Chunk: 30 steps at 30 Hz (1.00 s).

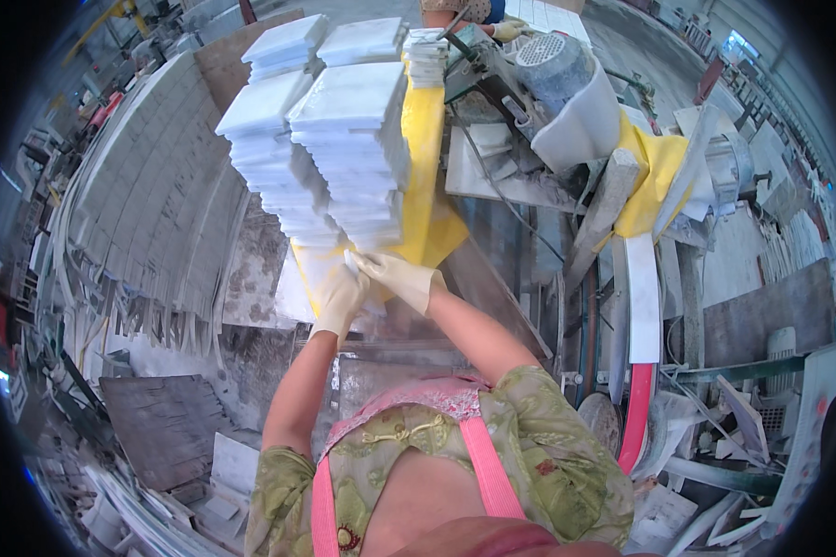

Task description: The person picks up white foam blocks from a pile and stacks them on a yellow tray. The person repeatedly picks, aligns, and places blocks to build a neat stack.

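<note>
The white tiles stand in tall piles right in front of the person, with a yellow sheet showing beside them and near their feet. The edges of the piles are a bit wobbly, not in a neat line.

Both hands wear pale gloves and are close together at the near foot of the piles. The left hand has its fingers bent and pointing up. The right hand reaches in from the side, with its fingers nearly closed. Their tips meet, or almost do. I cannot tell if they pinch a small thing or just touch each other.

The step now seems to be close finger work down by the near side of the piles. I think the next move calls for slow, careful fingers and arms kept low, so nothing bumps the tall piles.
</note>
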Each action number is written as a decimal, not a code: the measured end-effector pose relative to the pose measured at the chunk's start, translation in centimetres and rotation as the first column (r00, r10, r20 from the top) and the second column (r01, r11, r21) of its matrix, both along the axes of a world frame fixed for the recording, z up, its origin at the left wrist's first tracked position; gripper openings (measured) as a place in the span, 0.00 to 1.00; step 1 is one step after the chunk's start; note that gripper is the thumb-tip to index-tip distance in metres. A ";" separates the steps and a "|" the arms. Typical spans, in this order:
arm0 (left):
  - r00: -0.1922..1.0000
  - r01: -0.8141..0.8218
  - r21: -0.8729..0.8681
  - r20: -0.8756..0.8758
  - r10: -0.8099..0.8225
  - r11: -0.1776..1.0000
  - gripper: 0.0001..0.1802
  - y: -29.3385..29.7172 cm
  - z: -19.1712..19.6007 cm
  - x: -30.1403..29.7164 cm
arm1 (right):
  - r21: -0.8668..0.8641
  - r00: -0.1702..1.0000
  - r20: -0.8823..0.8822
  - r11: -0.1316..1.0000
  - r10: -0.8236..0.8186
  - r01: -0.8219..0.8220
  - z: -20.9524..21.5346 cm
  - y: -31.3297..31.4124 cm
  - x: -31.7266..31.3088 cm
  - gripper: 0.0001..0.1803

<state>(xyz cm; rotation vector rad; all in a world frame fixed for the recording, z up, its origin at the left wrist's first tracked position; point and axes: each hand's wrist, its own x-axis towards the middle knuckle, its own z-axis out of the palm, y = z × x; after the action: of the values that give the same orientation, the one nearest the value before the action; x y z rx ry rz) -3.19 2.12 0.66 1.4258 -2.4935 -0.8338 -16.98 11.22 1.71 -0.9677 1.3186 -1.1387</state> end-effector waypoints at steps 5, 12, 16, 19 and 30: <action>0.986 0.145 -0.360 -0.024 -0.165 0.921 0.26 -1.9 -1.1 0.6 | -0.244 0.986 -0.123 0.967 -0.110 0.078 -0.7 -1.3 1.2 0.27; 0.988 0.152 0.134 -0.049 -0.146 0.979 0.28 -4.4 -1.2 1.0 | -0.587 0.705 -0.466 0.783 -0.534 0.205 -2.5 6.4 -2.7 0.25; 0.969 0.204 0.268 -0.195 -0.154 0.942 0.28 -4.1 -1.8 1.3 | -0.532 0.469 -0.529 0.706 -0.708 0.466 -5.1 20.9 -7.9 0.19; 0.825 0.491 -0.249 -0.177 -0.537 0.835 0.27 -3.8 -2.2 0.1 | -0.524 0.138 -0.612 0.530 -0.779 0.667 -5.6 33.6 -10.0 0.17; 1.000 -0.017 0.164 0.001 0.017 0.986 0.26 -2.6 -1.1 0.2 | -0.213 -0.235 -0.971 0.560 -0.034 0.801 -8.8 48.9 -13.9 0.49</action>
<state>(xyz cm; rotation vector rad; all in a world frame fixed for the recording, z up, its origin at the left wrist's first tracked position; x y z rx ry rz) -2.96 -0.51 -0.46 1.4935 -2.4587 -1.0584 -30.92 60.09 -7.08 -0.6779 3.3738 -0.1214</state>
